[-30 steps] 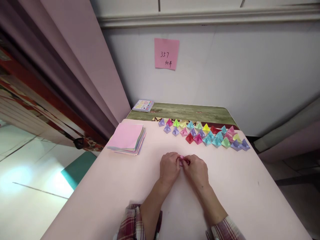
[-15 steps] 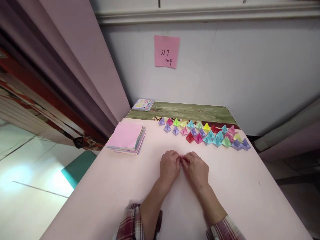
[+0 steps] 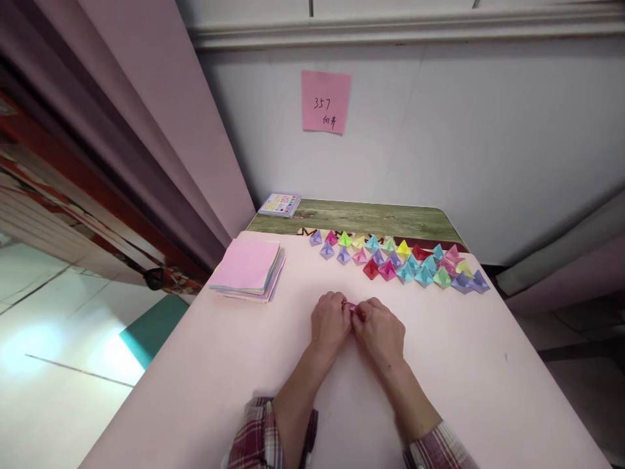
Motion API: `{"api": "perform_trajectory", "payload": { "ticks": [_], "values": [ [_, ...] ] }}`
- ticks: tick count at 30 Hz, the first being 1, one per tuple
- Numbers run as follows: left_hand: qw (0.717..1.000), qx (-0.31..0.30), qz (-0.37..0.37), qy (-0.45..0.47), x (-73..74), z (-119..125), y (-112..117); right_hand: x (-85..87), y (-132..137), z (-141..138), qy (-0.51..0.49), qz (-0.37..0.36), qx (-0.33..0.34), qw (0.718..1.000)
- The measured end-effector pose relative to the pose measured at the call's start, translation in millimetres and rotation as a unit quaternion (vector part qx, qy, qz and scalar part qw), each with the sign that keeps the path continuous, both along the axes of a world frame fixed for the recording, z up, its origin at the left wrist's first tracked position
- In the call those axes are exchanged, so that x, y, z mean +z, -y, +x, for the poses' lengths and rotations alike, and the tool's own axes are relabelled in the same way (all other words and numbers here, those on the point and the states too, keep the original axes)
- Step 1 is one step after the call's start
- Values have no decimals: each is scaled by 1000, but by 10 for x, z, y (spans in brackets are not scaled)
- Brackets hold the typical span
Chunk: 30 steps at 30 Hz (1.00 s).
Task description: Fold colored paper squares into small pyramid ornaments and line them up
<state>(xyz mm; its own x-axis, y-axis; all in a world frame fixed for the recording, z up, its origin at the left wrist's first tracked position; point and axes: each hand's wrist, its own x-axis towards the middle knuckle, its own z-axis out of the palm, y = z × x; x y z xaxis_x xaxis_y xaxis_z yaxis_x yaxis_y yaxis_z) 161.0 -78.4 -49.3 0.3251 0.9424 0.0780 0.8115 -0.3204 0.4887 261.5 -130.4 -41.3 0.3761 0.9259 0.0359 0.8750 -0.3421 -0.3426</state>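
Both my hands meet over the middle of the table, pinching a small piece of pink folded paper [image 3: 352, 307]. My left hand [image 3: 331, 320] grips its left side with curled fingers. On the right side, my right hand [image 3: 381, 329] holds it between thumb and fingers. Most of the paper is hidden by the fingers, so its folded shape cannot be made out. Beyond the hands lie several folded paper boats [image 3: 387, 270] in many colours, set in loose rows.
A stack of square coloured paper [image 3: 247, 264], pink on top, lies at the left of the pale table [image 3: 234, 352]. Behind are a green wooden-patterned strip [image 3: 371, 220] and a small printed packet [image 3: 280, 204]. A pink note [image 3: 325, 101] hangs on the wall.
The hands have shifted slightly, and the right hand has moved a little left. More of the pink paper shows between the fingers now.
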Motion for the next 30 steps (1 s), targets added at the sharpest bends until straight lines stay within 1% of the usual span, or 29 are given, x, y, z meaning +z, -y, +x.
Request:
{"api": "perform_trajectory", "payload": {
  "ticks": [3,8,10,14,18,24,26,30],
  "values": [
    [999,-5,-8,-36,9,-2,-10,30,0,-13,6,-11,-4,1000],
    [997,-26,-15,-74,-21,30,-10,41,0,-26,19,-26,-2,999],
    [997,-30,-13,-73,-30,34,-8,40,3,-26,20,-26,-1,999],
    [998,-20,-7,-55,-25,15,5,49,13,-9,11,-24,0,1000],
    [999,-10,-11,-50,-6,-2,27,56,8,28,-14,-17,-15,1000],
    [999,-1,-16,-48,16,8,56,52,-10,85,-23,-88,-35,995],
    [999,-1,-18,-49,16,10,59,65,-9,114,-28,-91,-32,995],
    [999,-4,-28,-46,-3,6,56,104,-5,194,-72,-84,-12,994]
  ]
}}
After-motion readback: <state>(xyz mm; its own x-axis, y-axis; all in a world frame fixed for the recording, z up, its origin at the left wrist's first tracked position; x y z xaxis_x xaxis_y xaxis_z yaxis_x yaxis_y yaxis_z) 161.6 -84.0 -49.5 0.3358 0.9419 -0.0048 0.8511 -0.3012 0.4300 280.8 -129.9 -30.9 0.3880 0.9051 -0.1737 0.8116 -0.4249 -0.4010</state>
